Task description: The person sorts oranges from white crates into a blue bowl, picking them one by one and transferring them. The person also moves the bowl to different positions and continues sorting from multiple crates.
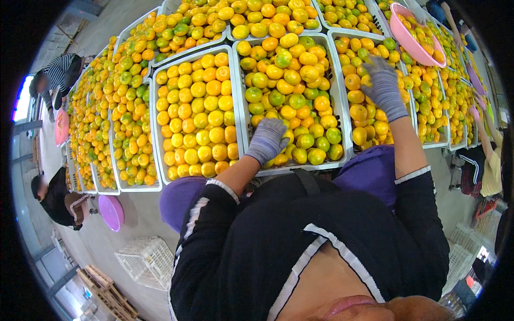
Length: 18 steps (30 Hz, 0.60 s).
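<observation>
My left hand (268,140), in a grey knit glove, rests on the loose mandarins (293,76) at the left front of the middle white plastic crate (340,100). Its fingers curl downward, and whether a fruit is inside them is hidden. Over the crate to the right, my right hand (383,86), gloved alike, reaches onto yellow-orange mandarins (358,112). The back of that hand covers its grip. Left of the middle crate, yellow-orange mandarins (197,91) sit in neat rows in another crate (155,120). Green-tinged fruit is mixed through the middle crate.
More crates of mandarins extend on both sides and behind. A pink basin (401,36) with fruit tilts on the right crates. Behind left lie a purple basin (111,212), a white crate (146,261) and wooden pallets (106,295). Other people work at both ends.
</observation>
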{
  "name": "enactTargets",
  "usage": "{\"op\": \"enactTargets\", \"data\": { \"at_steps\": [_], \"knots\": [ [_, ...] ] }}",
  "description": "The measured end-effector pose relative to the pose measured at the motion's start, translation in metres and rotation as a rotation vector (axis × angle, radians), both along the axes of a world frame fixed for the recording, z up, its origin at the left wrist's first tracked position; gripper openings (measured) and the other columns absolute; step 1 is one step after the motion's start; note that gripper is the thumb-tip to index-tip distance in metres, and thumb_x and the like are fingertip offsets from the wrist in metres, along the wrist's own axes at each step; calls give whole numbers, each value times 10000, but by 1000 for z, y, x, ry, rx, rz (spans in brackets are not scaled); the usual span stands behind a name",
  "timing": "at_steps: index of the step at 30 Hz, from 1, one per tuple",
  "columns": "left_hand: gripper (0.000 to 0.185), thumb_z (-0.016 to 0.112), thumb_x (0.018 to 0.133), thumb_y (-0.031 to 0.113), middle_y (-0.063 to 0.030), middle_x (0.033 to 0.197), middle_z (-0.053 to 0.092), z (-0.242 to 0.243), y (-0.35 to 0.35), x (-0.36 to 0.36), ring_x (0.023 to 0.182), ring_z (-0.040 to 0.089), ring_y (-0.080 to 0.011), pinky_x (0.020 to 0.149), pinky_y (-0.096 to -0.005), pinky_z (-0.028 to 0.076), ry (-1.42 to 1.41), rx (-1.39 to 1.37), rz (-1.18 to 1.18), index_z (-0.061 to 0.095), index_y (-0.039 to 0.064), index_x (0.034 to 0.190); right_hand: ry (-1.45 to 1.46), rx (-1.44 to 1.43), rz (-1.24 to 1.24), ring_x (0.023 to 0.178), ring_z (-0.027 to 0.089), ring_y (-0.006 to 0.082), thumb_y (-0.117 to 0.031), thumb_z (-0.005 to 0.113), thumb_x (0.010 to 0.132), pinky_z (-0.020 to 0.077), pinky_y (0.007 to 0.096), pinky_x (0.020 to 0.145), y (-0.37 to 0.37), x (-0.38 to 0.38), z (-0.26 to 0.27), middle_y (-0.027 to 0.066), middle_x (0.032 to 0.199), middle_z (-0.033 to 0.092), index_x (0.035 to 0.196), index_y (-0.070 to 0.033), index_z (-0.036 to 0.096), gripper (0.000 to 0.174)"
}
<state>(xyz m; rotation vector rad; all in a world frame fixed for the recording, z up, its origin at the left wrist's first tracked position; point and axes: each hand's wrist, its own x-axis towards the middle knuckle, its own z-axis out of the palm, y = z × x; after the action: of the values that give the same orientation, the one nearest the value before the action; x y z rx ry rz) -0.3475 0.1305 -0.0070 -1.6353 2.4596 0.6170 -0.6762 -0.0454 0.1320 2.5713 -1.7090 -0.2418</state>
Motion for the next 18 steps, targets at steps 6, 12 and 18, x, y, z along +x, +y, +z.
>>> {"op": "enactTargets", "data": {
  "at_steps": [6,12,18],
  "knots": [
    [483,616,951,419,-142,1469,532,10,10,-47,1354,491,-342,1140,-480,341,334,-201,-452,616,154,1354,63,295,301,1080,673,353,-186,705,838,552,438,933,50,85,-110,173,1160,669,1200,-78,671,379],
    [314,652,891,307,-84,1380,584,0,14,-5,1132,609,-303,970,-475,467,237,-194,-439,655,134,1153,26,518,130,1235,621,340,-278,748,845,529,457,997,41,99,-97,214,1295,634,1328,-6,590,576],
    [455,664,893,375,-140,1463,547,8,22,-7,1335,530,-307,1104,-518,392,248,-276,-165,621,155,1290,-46,670,-164,1333,564,355,-442,715,857,497,451,1073,56,130,-130,200,1493,531,1548,-71,431,835]
  ]
}}
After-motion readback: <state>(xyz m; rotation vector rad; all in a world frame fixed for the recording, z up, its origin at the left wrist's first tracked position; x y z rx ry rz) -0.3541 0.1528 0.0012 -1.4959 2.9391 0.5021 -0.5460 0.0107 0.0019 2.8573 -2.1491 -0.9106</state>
